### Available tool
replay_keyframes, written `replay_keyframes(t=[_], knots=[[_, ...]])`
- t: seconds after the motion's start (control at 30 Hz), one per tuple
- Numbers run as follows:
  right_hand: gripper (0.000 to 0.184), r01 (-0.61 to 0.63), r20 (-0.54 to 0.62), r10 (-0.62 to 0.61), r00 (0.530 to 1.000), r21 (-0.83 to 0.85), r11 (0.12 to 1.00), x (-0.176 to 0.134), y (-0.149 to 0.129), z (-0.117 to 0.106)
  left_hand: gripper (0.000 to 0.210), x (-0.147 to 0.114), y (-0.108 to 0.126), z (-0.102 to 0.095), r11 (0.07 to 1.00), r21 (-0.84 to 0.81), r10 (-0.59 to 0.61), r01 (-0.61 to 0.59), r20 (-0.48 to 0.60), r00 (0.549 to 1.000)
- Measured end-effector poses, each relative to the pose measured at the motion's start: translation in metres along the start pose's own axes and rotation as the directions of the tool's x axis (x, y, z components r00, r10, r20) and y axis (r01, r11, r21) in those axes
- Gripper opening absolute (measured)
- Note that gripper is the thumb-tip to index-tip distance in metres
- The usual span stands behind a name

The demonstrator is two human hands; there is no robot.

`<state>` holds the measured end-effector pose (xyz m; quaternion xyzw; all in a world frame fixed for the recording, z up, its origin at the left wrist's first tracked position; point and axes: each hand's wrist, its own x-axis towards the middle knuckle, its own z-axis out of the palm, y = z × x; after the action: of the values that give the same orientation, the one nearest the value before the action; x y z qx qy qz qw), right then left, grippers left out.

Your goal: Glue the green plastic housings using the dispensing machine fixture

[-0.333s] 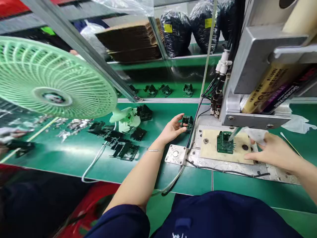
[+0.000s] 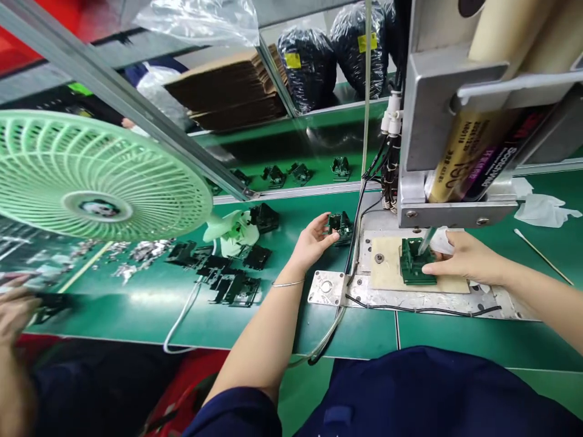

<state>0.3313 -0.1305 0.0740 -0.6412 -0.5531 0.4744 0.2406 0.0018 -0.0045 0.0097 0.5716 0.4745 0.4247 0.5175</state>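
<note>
My left hand [image 2: 314,241] has its thumb and fingers around the left side of a small black plastic housing [image 2: 342,227], which rests on the green bench beside the cables. With my right hand [image 2: 471,258] I hold a crumpled white tissue [image 2: 441,241] in the fingers, while the thumb reaches the right side of a dark green plastic housing [image 2: 413,267]. That housing sits on the cream fixture plate [image 2: 385,280]. A dispensing nozzle [image 2: 427,240] points down into it from the machine head, its tip partly hidden by the housing.
Adhesive cartridges [image 2: 483,155] hang in the machine head above my right hand. A green fan [image 2: 98,176] stands left, near several black parts [image 2: 234,285]. Cables [image 2: 356,243] run beside the fixture. A cotton swab [image 2: 544,258] lies right. A co-worker's hand [image 2: 18,309] is far left.
My right hand has moved left with the tissue, bringing its thumb to the housing on the fixture. My left hand stays at the other housing. The camera view has shifted slightly.
</note>
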Motion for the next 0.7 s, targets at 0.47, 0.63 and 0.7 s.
replay_keyframes(t=[0.47, 0.63, 0.7], knots=[[0.039, -0.114, 0.200, 0.071, 0.977, 0.216, 0.970, -0.091, 0.026, 0.008, 0.077, -0.088, 0.099, 0.070, 0.834, 0.087, -0.530, 0.545, 0.403, 0.746], [0.042, -0.059, 0.034, 0.056, 0.998, 0.101, 0.993, -0.130, 0.050, 0.011, 0.079, -0.083, 0.088, 0.110, 0.850, 0.044, -0.484, 0.524, 0.457, 0.747], [0.043, -0.040, -0.016, 0.040, 0.999, -0.003, 0.999, -0.139, 0.072, 0.010, 0.075, -0.075, 0.080, 0.117, 0.884, 0.003, -0.417, 0.468, 0.458, 0.785]])
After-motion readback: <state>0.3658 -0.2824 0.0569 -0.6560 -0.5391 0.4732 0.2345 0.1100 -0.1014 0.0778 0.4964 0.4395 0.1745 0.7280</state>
